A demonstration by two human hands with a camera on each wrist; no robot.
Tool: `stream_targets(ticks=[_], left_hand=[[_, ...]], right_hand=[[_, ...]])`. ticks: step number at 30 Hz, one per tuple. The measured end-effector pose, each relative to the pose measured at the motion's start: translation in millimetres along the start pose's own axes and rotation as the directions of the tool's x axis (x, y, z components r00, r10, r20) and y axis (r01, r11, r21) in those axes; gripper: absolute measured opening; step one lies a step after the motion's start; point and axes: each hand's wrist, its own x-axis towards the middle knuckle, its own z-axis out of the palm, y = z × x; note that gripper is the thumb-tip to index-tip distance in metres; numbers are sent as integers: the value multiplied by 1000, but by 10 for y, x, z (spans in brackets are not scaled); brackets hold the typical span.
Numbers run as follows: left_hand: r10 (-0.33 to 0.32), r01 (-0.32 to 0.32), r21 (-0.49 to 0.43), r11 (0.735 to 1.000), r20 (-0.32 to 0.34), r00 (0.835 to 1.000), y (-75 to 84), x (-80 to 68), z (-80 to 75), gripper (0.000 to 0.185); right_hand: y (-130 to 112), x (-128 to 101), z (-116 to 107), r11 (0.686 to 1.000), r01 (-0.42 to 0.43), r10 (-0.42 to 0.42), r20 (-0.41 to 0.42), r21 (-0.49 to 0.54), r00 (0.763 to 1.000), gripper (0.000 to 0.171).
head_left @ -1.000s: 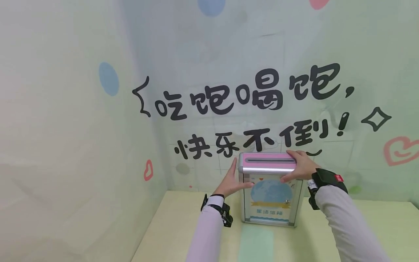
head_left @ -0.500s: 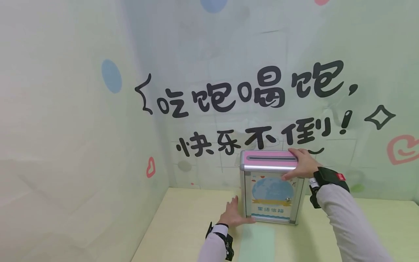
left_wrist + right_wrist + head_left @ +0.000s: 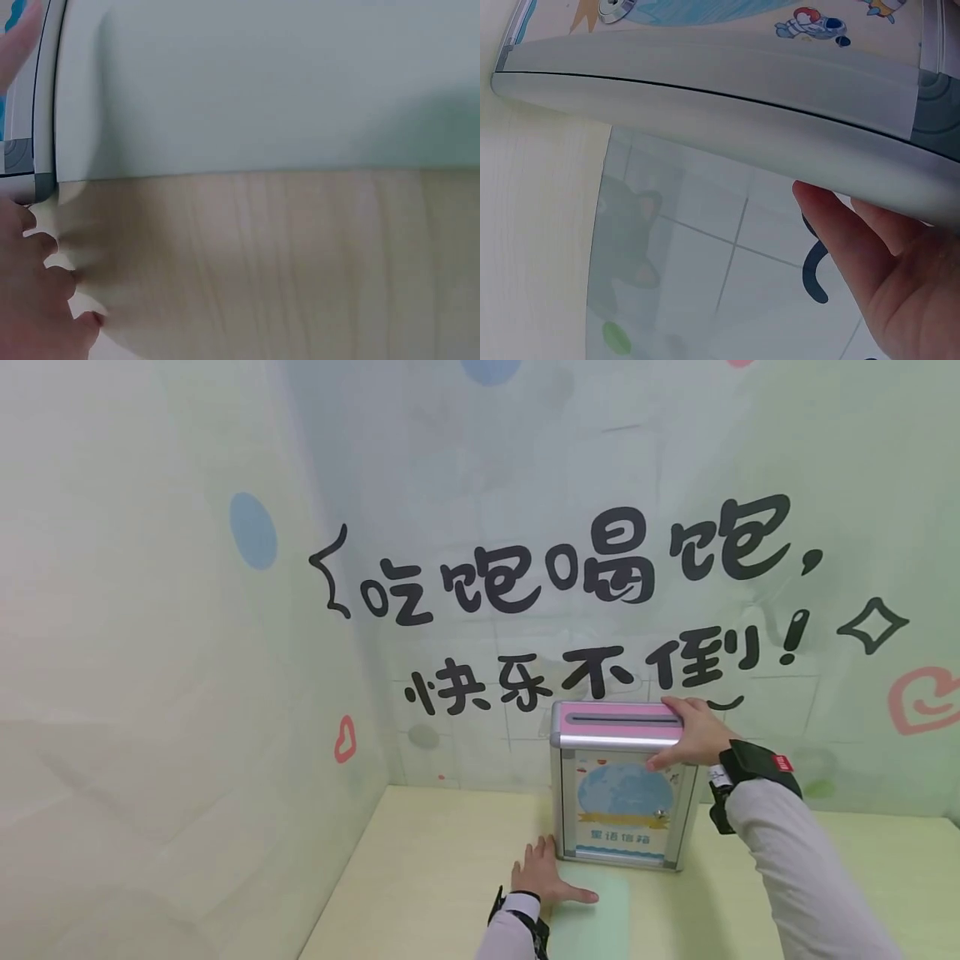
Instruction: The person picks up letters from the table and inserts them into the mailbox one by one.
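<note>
A letter box with a pink slotted top, silver frame and blue printed front stands upright against the back wall. My right hand holds its upper right corner, thumb on the front and fingers over the top edge. In the right wrist view, part of that hand touches the silver side. My left hand is by the box's lower left corner, fingers extended and thumb spread out above a pale green strip. The left wrist view has its fingers beside the box corner; whether they touch it I cannot tell.
The light wooden tabletop extends to both sides of the box. A back wall with large black lettering and a left wall meet in a corner. The green strip runs from the box's base toward the front.
My left hand has left the box's upper left side and moved down to its base, then slightly right over the green strip. The right hand keeps its place on the box.
</note>
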Motion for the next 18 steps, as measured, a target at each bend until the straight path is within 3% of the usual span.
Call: stream_targets(ticks=[5, 11, 18], left_hand=[[-13, 16, 96, 995, -36, 999, 13, -16, 60, 113], [-43, 44, 135, 990, -5, 999, -2, -11, 93, 111], [-28, 34, 202, 979, -31, 999, -25, 7, 34, 93]], right_hand=[[11, 9, -1, 1000, 6, -6, -3, 5, 1000, 114], [6, 7, -6, 1000, 14, -14, -6, 11, 1000, 114], [8, -1, -5, 1000, 17, -17, -6, 5, 1000, 112]])
